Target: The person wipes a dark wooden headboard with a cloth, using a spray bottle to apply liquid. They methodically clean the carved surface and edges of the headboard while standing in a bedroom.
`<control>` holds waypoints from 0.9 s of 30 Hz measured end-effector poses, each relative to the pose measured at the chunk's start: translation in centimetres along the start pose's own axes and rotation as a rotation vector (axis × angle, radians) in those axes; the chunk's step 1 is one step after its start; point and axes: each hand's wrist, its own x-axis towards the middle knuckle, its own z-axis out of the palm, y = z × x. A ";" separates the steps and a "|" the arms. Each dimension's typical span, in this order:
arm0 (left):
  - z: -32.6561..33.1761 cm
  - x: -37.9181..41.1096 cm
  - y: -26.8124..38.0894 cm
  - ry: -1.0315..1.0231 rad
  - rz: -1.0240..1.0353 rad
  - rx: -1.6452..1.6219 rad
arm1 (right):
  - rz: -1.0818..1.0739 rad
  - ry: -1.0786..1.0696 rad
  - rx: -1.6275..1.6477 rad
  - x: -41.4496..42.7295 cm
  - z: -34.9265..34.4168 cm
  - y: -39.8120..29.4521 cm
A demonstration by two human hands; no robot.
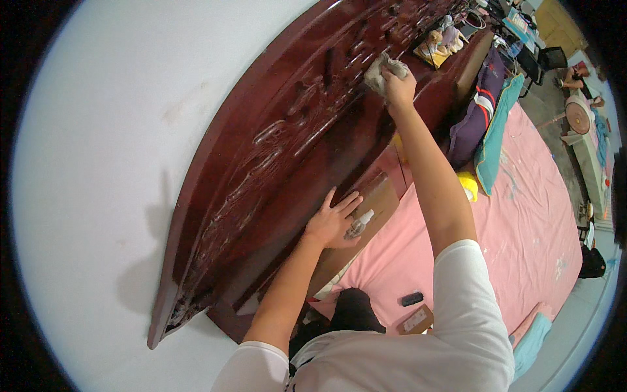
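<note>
My right hand (400,89) grips a crumpled greyish cloth (378,76) against the carved face of a dark red wooden headboard (313,142), toward its far end. Lower down, my left hand (331,224) has its fingers spread, with the fingertips at the headboard's lower edge. A small clear spray bottle (360,224) with a white top is between that hand's thumb and fingers, over a brown padded panel (382,196). Whether the hand touches the bottle I cannot tell.
A pink sheet (529,196) covers the bed on the right. Purple (477,108) and teal (499,137) pillows lean by the headboard. Figurines (443,41) sit at its far end. A small cardboard box (415,319) and a black object (411,299) lie near me. A fan (578,116) stands beyond.
</note>
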 end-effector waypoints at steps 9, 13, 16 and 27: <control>0.8 0.0 -0.3 0.040 0.002 0.035 | -0.006 -0.129 0.505 1.6 1.6 -7.7; 1.2 0.6 0.1 0.062 0.029 -0.008 | 0.033 -0.017 0.474 1.8 1.1 -5.0; 0.8 -0.2 -0.3 0.056 -0.005 0.000 | 0.083 0.032 0.326 0.7 2.2 -1.5; 1.1 0.8 0.2 -0.054 0.009 0.039 | 0.086 0.121 -0.275 -0.6 -1.7 8.9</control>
